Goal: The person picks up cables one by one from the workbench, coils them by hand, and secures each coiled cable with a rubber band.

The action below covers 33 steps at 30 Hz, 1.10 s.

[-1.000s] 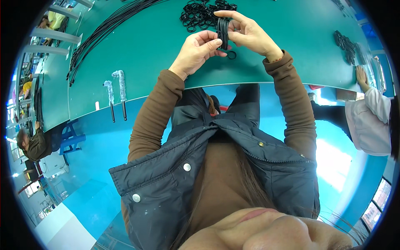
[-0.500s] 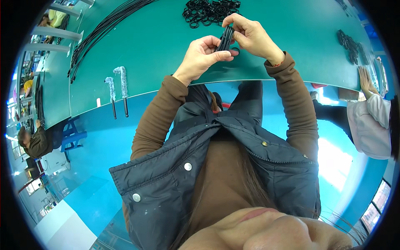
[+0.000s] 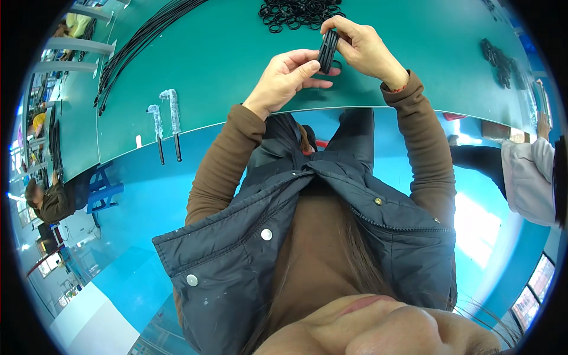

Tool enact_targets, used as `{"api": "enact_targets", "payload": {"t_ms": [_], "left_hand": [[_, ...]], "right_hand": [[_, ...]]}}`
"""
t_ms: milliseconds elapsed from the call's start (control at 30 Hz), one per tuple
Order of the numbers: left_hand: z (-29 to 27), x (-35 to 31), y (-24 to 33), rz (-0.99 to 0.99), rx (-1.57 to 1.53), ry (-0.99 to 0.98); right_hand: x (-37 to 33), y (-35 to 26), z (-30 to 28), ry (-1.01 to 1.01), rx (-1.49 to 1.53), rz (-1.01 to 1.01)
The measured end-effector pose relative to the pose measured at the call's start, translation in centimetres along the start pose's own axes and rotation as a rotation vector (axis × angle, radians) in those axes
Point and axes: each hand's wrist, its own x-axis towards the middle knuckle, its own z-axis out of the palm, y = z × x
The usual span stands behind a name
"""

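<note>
Over the near part of the green table (image 3: 213, 77), both my hands hold a coiled black cable bundle (image 3: 328, 53) upright. My left hand (image 3: 287, 76) pinches its lower end between thumb and fingers, with the other fingers reaching behind it. My right hand (image 3: 364, 50) grips the upper end from the right, thumb and forefinger closed on it. A small black ring (image 3: 337, 64) shows just right of the bundle's lower end; whether it hangs on a left finger I cannot tell. Just beyond my hands lies a pile of black rings (image 3: 296, 14).
Long black cables (image 3: 139, 44) stretch across the table's left. Two black-ended tools in clear wrapping (image 3: 172, 112) overhang the near edge. More black coils (image 3: 497, 62) lie at the right, near a co-worker's white sleeve (image 3: 526, 157). Another person (image 3: 56, 198) sits far left by a blue stool (image 3: 103, 189).
The bundle has turned slightly and moved a little right, with my right hand shifting right too. The co-worker's hands at the right have moved away from the table edge.
</note>
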Motion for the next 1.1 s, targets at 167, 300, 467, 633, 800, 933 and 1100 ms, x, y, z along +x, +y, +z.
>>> {"api": "enact_targets", "payload": {"t_ms": [167,300,467,633,800,933,1100], "left_hand": [[0.5,0.1,-0.1,-0.01,0.137,0.049],[1.3,0.5,-1.3,0.274,0.49,0.299],[1.8,0.8,-1.6,0.251,0.163,0.327],[0.8,0.6,-1.2,0.076,0.063,0.18],[1.9,0.8,-1.5,0.122,0.128,0.152],[2.6,1.2,-2.9,0.337,0.558,0.279],[3.1,1.8,-3.5,0.562,1.016,0.534]], "right_hand": [[0.1,0.3,0.0,-0.015,-0.023,-0.021],[0.0,0.1,0.0,0.065,-0.081,0.01],[-0.3,0.5,0.0,0.133,-0.068,0.005],[-0.8,0.5,-0.3,0.099,0.049,0.094],[-1.2,0.7,-0.2,0.108,0.084,0.124],[-1.1,1.6,0.2,0.195,-0.006,-0.008],[-1.7,1.7,-0.1,0.191,0.278,0.29]]}}
